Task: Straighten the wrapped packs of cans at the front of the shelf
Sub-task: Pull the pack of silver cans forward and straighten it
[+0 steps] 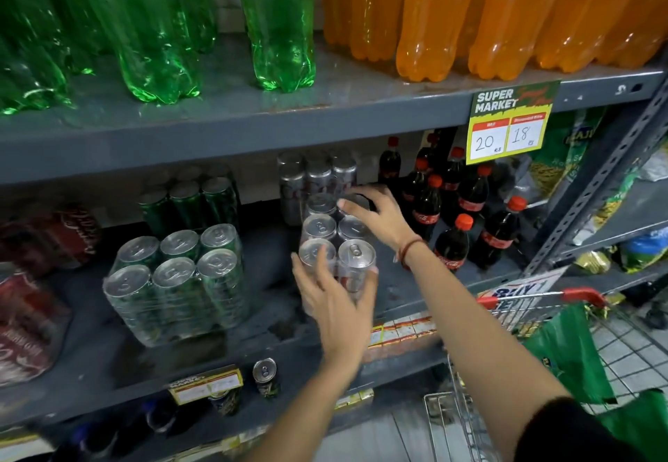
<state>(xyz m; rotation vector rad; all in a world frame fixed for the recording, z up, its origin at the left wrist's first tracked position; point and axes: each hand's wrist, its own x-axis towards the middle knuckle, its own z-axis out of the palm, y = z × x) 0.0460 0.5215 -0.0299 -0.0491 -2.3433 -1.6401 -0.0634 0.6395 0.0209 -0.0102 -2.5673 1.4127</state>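
Clearly mid-adjustment: both hands clamped on the silver pack of cans, wrapped in clear film, standing on the grey shelf just right of centre. Left hand cupped round the pack's near face at 6 o'clock, fingers spread over the wrap; right hand draped over the far tops at 12 o'clock. Pack turned slightly off square to the shelf edge, by the look of it.

Risks from here, as judgement only:

- Close at 3 o'clock of the pack, small cola bottles with red caps. A hard twist or a swing of the right wrist likely to knock one over, then its neighbours.
- At 9 o'clock, the green pack of cans, near but apart. A push too far left likely to bump it out of line.
- Film slick and loose-looking; a grip on wrap alone liable to slip or tear, letting cans shift inside.
- Pulling too far towards 6 o'clock apt to bring the base over the shelf lip and tip the pack towards the trolley below.
- Behind, at 12 o'clock, more silver cans; a shove backwards apt to jam against them.
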